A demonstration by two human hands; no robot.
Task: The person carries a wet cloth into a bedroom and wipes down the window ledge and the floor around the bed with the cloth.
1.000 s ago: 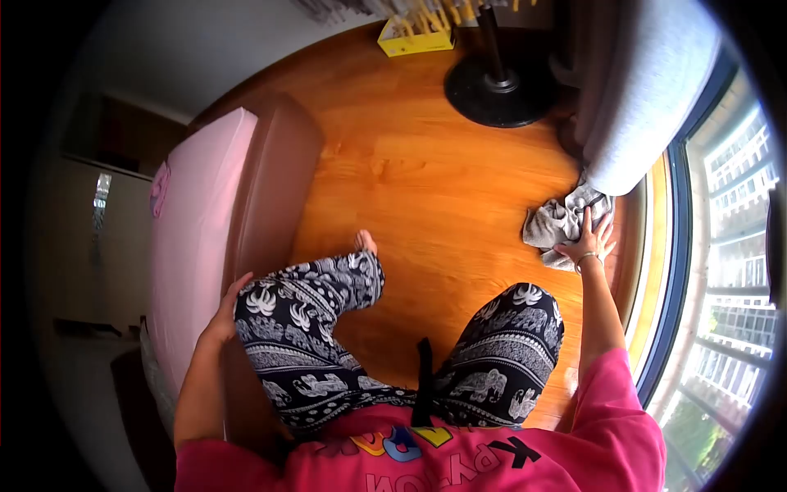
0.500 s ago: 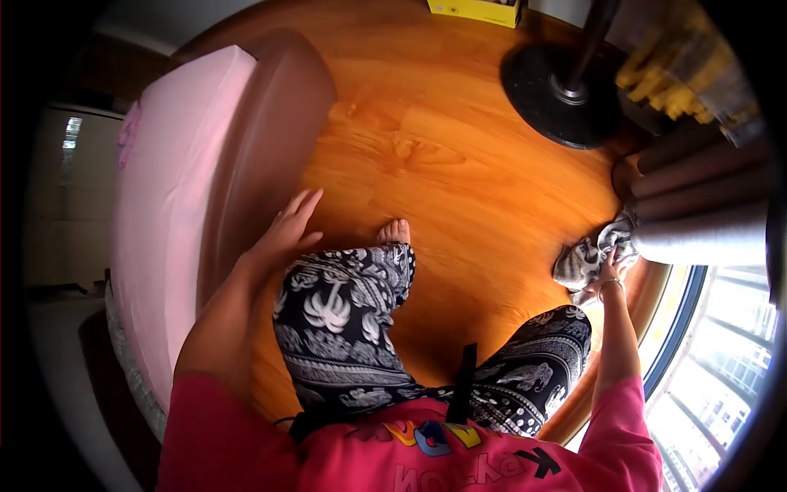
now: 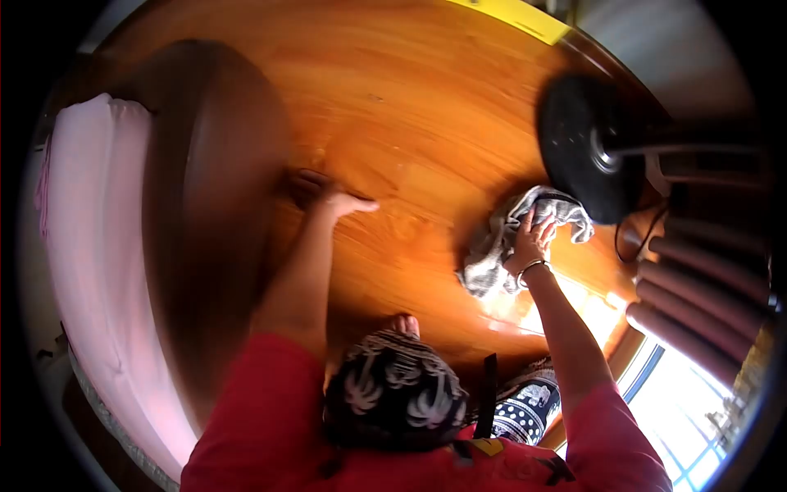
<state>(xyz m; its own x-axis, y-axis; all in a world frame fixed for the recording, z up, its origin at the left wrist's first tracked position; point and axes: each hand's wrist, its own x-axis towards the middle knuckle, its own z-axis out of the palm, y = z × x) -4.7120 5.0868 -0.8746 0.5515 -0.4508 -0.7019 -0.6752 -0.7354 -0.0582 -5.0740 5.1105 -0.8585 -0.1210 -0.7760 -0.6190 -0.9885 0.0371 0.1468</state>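
A crumpled grey-and-white patterned cloth lies on the wooden floor, bunched near the black round stand base. My right hand, with a bracelet at the wrist, presses down on it, the fingers over the folds. Out in front on the left, my left hand has its thumb stretched away from the other fingers and holds nothing. Those fingers are dark in shadow beside the brown bed frame; whether they touch the frame or the floor I cannot tell.
A pink-covered mattress runs along the left. The black stand base with its pole is at the right, with a cable and a hanging curtain beside it. A yellow box stands at the far edge. Sunlight enters through a window.
My right hand has brought the cloth from beside the curtain forward and left across the floor. My left hand has reached forward from beside my knee. The view has turned and my body leans forward.
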